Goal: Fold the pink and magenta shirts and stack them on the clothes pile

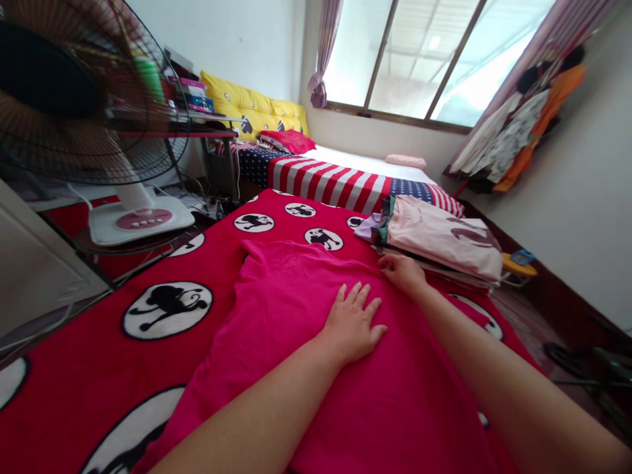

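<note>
shirt [276, 309] looks soft and light, best held by its edges, where the right hand [403, 273] curls, maybe pinching, i can't tell, while the left hand [351, 327] lies spread wide.

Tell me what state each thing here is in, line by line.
Pink shirt: spread out, wrinkled
Left hand: open, flat on the shirt
Right hand: curled at the shirt's edge
Red blanket: spread
Clothes pile: folded, stacked
Left curtain: gathered
Wall clothes: hanging
Fan: upright; can't tell if running
</note>
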A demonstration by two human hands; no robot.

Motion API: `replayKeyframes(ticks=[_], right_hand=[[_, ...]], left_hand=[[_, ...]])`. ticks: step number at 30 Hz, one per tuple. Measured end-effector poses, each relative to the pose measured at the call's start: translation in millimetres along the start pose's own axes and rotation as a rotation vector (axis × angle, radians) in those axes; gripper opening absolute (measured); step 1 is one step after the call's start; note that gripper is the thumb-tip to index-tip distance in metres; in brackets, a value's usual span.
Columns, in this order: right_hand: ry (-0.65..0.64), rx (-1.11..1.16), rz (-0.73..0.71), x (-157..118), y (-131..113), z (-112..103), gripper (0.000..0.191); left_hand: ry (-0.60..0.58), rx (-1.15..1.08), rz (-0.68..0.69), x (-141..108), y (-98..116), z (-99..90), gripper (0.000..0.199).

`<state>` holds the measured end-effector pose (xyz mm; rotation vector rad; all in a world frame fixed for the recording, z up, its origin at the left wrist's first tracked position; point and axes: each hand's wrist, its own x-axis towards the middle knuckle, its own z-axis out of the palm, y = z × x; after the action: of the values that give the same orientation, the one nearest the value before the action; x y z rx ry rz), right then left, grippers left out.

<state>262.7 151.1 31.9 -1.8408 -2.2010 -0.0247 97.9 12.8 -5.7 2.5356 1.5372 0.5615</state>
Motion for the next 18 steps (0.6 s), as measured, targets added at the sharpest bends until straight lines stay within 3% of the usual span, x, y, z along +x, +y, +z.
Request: replayKeyframes(ticks=[8,13,18], right_hand=[[-0.001,-0.034,0.003,3,-3,-3,0.015],[0.114,-0.029,0.12,0,-5,2,0.018],[0.103,-0.003,0.232,6,-3,16,0.021]], left_hand=[[0.009,-0.009,-0.001,0,0,0.3,0.06],[0.004,-0.006,-0.003,-1,0,-0.1,0.059],[-0.003,-0.008,0.002,0,0,-1.5,0.06]])
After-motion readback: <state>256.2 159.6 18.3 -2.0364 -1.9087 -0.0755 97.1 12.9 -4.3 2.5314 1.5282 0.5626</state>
